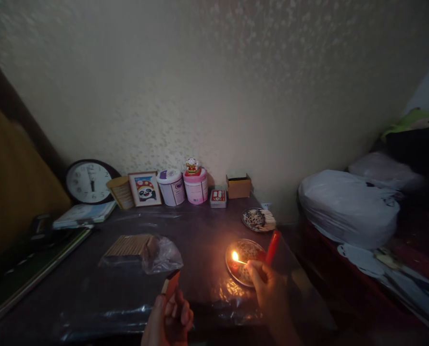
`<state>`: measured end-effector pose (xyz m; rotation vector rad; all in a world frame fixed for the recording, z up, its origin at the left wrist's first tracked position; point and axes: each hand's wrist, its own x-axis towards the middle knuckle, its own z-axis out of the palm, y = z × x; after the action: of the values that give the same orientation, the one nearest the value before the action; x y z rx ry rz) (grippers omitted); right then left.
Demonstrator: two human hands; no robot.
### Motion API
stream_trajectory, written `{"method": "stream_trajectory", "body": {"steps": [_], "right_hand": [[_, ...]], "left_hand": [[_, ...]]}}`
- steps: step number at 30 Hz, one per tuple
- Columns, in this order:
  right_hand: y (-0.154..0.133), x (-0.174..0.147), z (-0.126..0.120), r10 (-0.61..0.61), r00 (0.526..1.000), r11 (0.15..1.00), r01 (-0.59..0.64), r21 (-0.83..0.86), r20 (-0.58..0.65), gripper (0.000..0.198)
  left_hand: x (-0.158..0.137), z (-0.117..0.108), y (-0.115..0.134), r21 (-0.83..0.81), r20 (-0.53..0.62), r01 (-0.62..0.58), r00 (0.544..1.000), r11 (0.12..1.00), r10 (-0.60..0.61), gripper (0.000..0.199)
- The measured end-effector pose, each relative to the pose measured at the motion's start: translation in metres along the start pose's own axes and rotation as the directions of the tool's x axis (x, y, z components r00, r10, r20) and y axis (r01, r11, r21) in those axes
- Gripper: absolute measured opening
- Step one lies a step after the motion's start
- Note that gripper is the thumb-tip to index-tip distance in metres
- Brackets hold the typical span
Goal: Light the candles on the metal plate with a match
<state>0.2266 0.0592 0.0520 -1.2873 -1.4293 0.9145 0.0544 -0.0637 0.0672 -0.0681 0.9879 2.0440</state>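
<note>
A lit match (240, 261) is pinched in my right hand (267, 283), its flame pointing left above a round metal plate (229, 270). A red candle (272, 247) stands tilted just behind that hand; its lower end is hidden by the fingers. My left hand (169, 315) is closed around a small matchbox (170, 284), held up near the table's front. Left of the plate lies a clear plastic bag (166, 254) with a stack of matchboxes (128, 246) in it. Behind the plate, a second dish (248, 228) holds many used matches (261, 219).
Along the wall stand a clock (92, 181), a paper cup (121, 192), a framed panda picture (145, 189), two tubs (195, 188), a small tin (218, 198) and a cardboard box (238, 187). White plastic bags (347, 206) sit beyond the table's right edge.
</note>
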Motion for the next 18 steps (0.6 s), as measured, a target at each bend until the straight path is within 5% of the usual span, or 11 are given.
{"method": "stream_trajectory", "body": {"steps": [18], "right_hand": [[-0.0033,-0.0017,0.0042,0.006,1.0,1.0,-0.006,0.019,0.012,0.027]], "left_hand": [[0.006,-0.0061,0.0048,0.037,0.012,-0.003,1.0,0.999,0.003,0.041]]}}
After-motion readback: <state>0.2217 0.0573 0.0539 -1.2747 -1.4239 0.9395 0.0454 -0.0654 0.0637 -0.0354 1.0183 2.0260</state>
